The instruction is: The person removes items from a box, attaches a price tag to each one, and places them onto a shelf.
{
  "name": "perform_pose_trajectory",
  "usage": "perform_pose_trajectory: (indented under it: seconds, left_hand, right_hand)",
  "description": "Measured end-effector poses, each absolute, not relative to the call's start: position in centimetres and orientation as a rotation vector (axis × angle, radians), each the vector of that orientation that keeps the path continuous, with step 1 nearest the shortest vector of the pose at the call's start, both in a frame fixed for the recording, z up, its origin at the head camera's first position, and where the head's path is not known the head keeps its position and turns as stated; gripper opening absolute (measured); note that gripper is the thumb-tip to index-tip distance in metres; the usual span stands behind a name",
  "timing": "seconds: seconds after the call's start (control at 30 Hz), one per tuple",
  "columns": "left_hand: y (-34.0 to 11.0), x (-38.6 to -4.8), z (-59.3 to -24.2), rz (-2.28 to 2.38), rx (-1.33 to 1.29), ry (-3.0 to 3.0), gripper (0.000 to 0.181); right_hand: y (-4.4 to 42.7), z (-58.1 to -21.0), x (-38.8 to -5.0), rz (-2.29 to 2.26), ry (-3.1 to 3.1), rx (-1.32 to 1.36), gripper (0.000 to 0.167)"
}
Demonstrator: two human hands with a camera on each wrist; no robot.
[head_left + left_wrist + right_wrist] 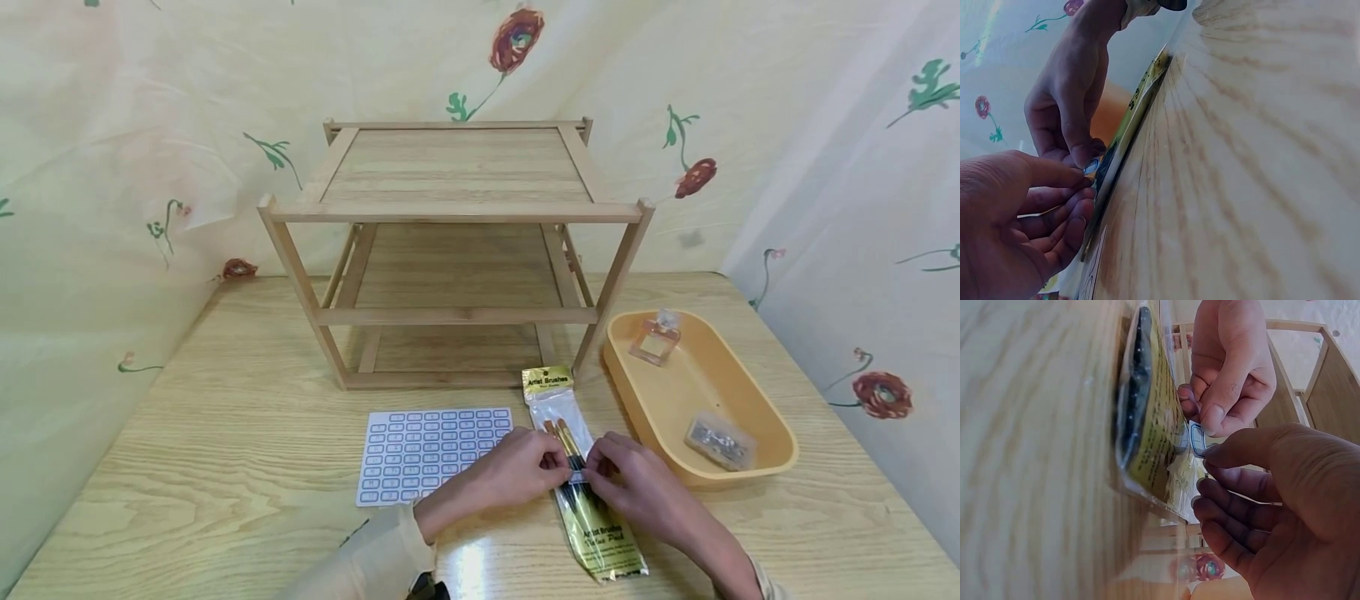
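A small white sticker with a blue border (1197, 439) is stretched between both hands, just above a clear packet of artist brushes (603, 533). My left hand (528, 467) pinches one end of the sticker between thumb and forefinger. At its other end, my right hand (637, 485) pinches it the same way. Lying flat on the table, the packet has a gold header and a gold printed lower part; the dark-handled brushes show through the plastic. A sheet of numbered labels (405, 454) lies left of the packet, partly covered by my left hand and forearm.
A three-tier wooden shelf (457, 316) stands at the back, close to the packet's top end. To the right is a yellow tray (686, 387) holding a perfume bottle (656, 340) and a small clear pack of metal-looking pieces (720, 442). Patterned cloth hangs behind the table.
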State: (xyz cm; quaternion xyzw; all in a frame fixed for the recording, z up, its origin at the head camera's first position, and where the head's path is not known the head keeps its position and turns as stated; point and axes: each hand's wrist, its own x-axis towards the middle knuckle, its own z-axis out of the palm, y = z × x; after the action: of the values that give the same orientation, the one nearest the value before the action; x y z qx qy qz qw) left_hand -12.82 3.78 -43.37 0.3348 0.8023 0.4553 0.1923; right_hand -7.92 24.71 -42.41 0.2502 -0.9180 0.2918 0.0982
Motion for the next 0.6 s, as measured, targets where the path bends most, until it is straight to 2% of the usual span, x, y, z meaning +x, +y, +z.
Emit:
perform_pose_trajectory:
  seconds: [0.6]
  left_hand:
    - [4.01,-12.61,-43.40,1.262,0.903,2.267,0.006]
  right_hand:
    - [24.74,-42.91,-7.99,0.809,-2.733,0.727,0.030]
